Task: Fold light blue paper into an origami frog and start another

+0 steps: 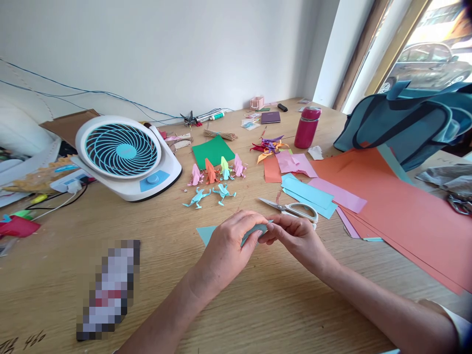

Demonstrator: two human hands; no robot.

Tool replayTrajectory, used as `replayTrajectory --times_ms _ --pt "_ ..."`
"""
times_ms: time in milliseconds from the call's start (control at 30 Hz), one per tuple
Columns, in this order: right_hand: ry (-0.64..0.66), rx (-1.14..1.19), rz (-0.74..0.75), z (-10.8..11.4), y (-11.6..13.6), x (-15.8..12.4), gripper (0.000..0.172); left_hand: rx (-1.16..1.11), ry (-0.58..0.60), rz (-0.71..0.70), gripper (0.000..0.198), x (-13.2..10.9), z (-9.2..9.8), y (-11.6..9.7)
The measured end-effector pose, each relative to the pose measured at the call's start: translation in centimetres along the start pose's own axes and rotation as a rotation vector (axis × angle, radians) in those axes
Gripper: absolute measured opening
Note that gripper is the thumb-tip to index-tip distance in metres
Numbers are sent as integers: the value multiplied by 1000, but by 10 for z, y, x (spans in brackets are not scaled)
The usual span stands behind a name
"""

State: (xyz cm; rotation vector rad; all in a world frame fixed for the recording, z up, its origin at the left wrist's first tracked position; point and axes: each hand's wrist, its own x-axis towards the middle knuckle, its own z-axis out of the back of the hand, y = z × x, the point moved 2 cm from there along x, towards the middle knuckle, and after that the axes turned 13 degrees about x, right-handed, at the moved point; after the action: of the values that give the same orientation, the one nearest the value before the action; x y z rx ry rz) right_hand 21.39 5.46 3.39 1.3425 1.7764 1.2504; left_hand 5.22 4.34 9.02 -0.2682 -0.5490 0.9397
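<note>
My left hand [236, 238] is closed around a small piece of folded light-blue paper [254, 233], its fingers covering most of it. The fingertips of my right hand [291, 236] pinch the right end of the same paper. A flat light-blue paper [206, 235] lies on the table, partly under my left hand. White-handled scissors [300, 211] lie just beyond my right hand, blades pointing left. Past my hands, two blue folded figures [198, 197] lie in front of a row of several pink, orange and green ones [211, 171].
A white fan [125, 152] stands at the left. Blue strips [309, 192], pink sheets [295, 163] and large orange sheets [391, 211] spread at the right. Behind them are a red bottle [307, 129] and a blue bag [398, 123]. A green sheet [212, 151] lies at the back.
</note>
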Motion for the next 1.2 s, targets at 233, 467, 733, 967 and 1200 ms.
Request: replayTrajectory --times_ms 233,467,733,967,1200 --pt "-6 0 7 0 0 0 28 -54 2 20 24 0 0 1" --pt "-3 7 -3 2 -3 0 25 -60 14 23 25 0 0 1" --pt "-21 10 -5 0 -4 0 29 -70 38 29 27 0 -1 2" --pt "-43 -13 -17 -1 -4 0 32 -76 40 70 26 1 -2 4" --pt "-67 -47 -5 0 -2 -1 32 -27 63 146 11 1 1 7"
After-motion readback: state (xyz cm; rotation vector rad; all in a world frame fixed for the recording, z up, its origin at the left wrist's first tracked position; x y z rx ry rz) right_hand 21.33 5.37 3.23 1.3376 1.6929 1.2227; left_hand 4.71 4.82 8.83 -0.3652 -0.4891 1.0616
